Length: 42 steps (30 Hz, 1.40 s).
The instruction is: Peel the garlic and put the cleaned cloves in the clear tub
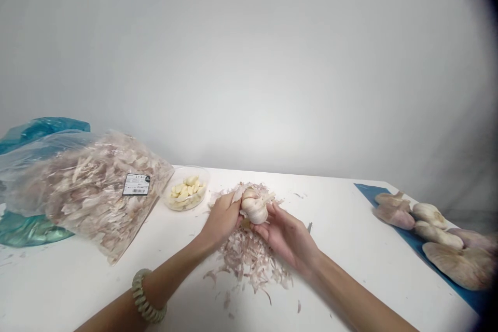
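A whole garlic bulb [254, 208] with pale, purple-tinged skin is held above the white table [350, 228], near its middle. My left hand [222, 220] grips the bulb from the left, fingers curled onto its side. From the right and below, my right hand [286, 233] cups the same bulb, fingers partly wrapped round it. Under both hands lies a loose heap of papery garlic skins [251, 259]. On my left wrist is a beaded bracelet [146, 298].
A clear bowl of peeled garlic cloves [187, 193] stands just left of my hands. Further left lies a clear plastic bag stuffed with garlic skins [85, 187], over a teal bag [27, 228]. At the right edge, oyster mushrooms [439, 233] rest on a blue sheet [373, 192].
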Motion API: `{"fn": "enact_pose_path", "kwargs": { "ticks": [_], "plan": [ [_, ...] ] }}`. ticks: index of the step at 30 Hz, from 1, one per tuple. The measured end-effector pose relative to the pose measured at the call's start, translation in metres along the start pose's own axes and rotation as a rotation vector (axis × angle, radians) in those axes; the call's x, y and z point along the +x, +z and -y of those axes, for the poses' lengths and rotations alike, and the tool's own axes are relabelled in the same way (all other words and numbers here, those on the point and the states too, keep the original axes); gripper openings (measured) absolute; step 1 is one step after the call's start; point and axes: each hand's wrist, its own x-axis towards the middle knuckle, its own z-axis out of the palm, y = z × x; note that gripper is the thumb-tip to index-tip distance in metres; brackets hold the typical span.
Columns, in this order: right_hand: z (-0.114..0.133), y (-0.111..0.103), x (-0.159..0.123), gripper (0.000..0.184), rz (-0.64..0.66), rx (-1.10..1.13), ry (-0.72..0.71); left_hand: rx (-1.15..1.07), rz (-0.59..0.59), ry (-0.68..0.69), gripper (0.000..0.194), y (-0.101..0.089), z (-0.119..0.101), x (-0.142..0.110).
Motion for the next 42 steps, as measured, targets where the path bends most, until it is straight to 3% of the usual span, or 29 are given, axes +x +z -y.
{"fn": "enact_pose_path", "kwargs": {
  "ticks": [4, 8, 11, 18, 25, 30, 35, 42],
  "plan": [
    [-0.003, -0.002, -0.002, 0.026, -0.020, -0.134, 0.032, 0.151, -0.051, 0.088, 0.022, 0.003, 0.006, -0.002],
    [-0.007, -0.003, -0.003, 0.025, -0.026, -0.275, 0.130, 0.245, -0.005, 0.196, 0.022, 0.007, 0.014, -0.003],
    [-0.008, -0.003, -0.004, 0.024, -0.017, -0.334, 0.121, 0.314, 0.017, 0.254, 0.025, 0.008, 0.016, -0.004],
    [-0.007, -0.003, -0.003, 0.039, 0.026, -0.393, 0.107, 0.486, -0.001, 0.347, 0.031, 0.006, 0.013, -0.006],
    [-0.010, -0.007, -0.004, 0.041, 0.106, -0.287, 0.206, 0.618, -0.016, 0.451, 0.037, 0.005, 0.015, -0.006],
    [-0.012, -0.010, -0.003, 0.043, 0.112, -0.185, 0.242, 0.688, -0.056, 0.551, 0.025, 0.005, 0.016, -0.005],
    [-0.009, -0.008, -0.004, 0.045, 0.146, -0.062, 0.265, 0.679, -0.088, 0.675, 0.013, 0.005, 0.020, -0.005],
    [-0.008, -0.005, -0.004, 0.044, 0.128, -0.013, 0.236, 0.561, -0.129, 0.714, 0.021, 0.006, 0.022, -0.004]
  ]
}}
